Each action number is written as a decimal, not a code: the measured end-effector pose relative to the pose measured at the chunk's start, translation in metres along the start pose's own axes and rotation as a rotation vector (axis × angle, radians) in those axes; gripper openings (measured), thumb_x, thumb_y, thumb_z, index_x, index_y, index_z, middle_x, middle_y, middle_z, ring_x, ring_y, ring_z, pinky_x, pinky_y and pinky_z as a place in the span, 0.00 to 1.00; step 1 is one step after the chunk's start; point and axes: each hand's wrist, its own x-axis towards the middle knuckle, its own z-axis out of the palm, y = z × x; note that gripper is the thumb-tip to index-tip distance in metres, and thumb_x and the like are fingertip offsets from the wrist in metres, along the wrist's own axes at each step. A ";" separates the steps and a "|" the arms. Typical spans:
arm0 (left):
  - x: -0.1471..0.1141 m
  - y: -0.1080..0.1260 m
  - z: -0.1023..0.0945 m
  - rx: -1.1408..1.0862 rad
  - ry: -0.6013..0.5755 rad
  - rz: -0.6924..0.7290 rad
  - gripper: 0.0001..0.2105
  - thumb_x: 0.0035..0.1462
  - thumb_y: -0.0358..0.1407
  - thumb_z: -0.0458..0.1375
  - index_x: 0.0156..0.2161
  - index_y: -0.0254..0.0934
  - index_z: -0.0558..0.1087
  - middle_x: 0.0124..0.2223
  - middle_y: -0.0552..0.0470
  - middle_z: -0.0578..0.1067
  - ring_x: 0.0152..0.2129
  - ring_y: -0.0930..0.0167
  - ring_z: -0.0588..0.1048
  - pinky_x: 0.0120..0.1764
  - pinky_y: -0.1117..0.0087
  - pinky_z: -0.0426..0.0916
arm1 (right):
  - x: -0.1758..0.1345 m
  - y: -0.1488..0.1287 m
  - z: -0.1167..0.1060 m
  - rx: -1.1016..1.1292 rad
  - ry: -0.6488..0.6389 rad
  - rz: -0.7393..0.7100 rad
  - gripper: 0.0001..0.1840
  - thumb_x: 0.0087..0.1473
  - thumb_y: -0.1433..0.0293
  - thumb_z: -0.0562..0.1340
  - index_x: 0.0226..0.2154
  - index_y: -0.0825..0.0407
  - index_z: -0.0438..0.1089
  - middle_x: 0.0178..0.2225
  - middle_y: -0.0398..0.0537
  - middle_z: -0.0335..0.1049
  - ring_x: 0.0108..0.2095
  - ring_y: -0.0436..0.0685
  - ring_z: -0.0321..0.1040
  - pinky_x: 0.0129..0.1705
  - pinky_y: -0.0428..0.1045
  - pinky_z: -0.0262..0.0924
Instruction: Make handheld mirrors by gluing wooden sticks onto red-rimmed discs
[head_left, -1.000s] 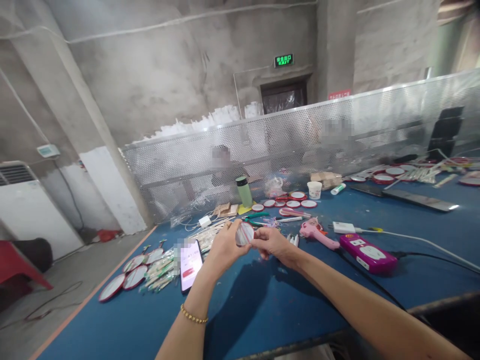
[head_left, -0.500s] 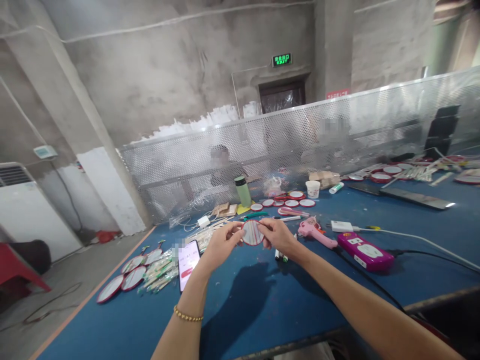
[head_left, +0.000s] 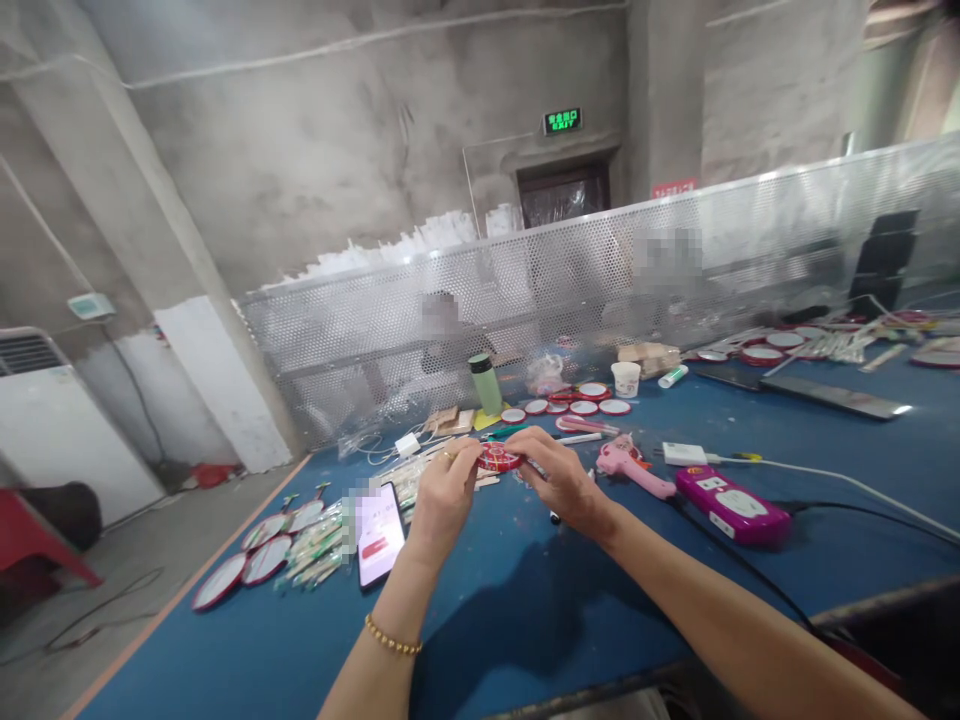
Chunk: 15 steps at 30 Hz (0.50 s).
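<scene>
Between my two hands, above the blue table, is a small round disc [head_left: 498, 458] with a red patterned side showing, tilted nearly edge-on. My left hand [head_left: 448, 490] pinches its left edge, and my right hand [head_left: 561, 480] pinches its right edge. Under my right hand a marker [head_left: 555, 517] pokes out, mostly hidden. To the left of my left wrist lies a phone [head_left: 379, 535] with a lit screen. Beyond my right hand is a pink glue gun [head_left: 634, 467].
A purple power strip [head_left: 731, 505] with cables sits on the right. Red-rimmed discs [head_left: 266, 557] and bagged sticks [head_left: 319, 545] lie at left. At the back stand a green bottle [head_left: 486, 385], a white cup [head_left: 625, 379] and a perforated metal screen [head_left: 360, 330]. People sit behind it.
The disc has turned over between my fingers: its pale, mirror-like face was toward me, and now its red patterned side shows. Both hands have tipped with it, rising slightly.
</scene>
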 end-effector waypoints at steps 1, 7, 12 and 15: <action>-0.001 -0.001 -0.001 0.022 0.012 0.032 0.13 0.66 0.34 0.46 0.41 0.38 0.73 0.42 0.44 0.78 0.43 0.68 0.75 0.49 0.63 0.71 | 0.000 -0.001 -0.001 -0.011 -0.002 -0.016 0.14 0.60 0.78 0.53 0.46 0.49 0.67 0.42 0.51 0.69 0.44 0.55 0.68 0.47 0.51 0.66; -0.005 -0.007 -0.005 0.105 0.024 0.126 0.12 0.65 0.32 0.48 0.46 0.38 0.74 0.48 0.43 0.77 0.47 0.66 0.75 0.51 0.62 0.70 | 0.006 -0.006 -0.008 -0.111 -0.026 -0.021 0.22 0.57 0.82 0.51 0.50 0.49 0.65 0.43 0.53 0.68 0.47 0.57 0.66 0.48 0.53 0.66; -0.006 -0.009 0.001 0.058 -0.130 0.079 0.13 0.65 0.30 0.46 0.44 0.39 0.74 0.45 0.46 0.78 0.43 0.69 0.76 0.47 0.67 0.71 | 0.005 -0.004 -0.016 -0.203 -0.015 -0.064 0.10 0.63 0.73 0.55 0.42 0.51 0.71 0.36 0.51 0.73 0.39 0.55 0.69 0.43 0.51 0.64; -0.007 -0.008 0.007 0.021 -0.284 0.040 0.13 0.64 0.28 0.47 0.41 0.40 0.74 0.40 0.48 0.78 0.38 0.70 0.77 0.41 0.69 0.72 | 0.003 -0.006 -0.018 -0.227 -0.130 -0.119 0.10 0.64 0.71 0.55 0.39 0.51 0.72 0.35 0.50 0.75 0.37 0.54 0.70 0.41 0.50 0.62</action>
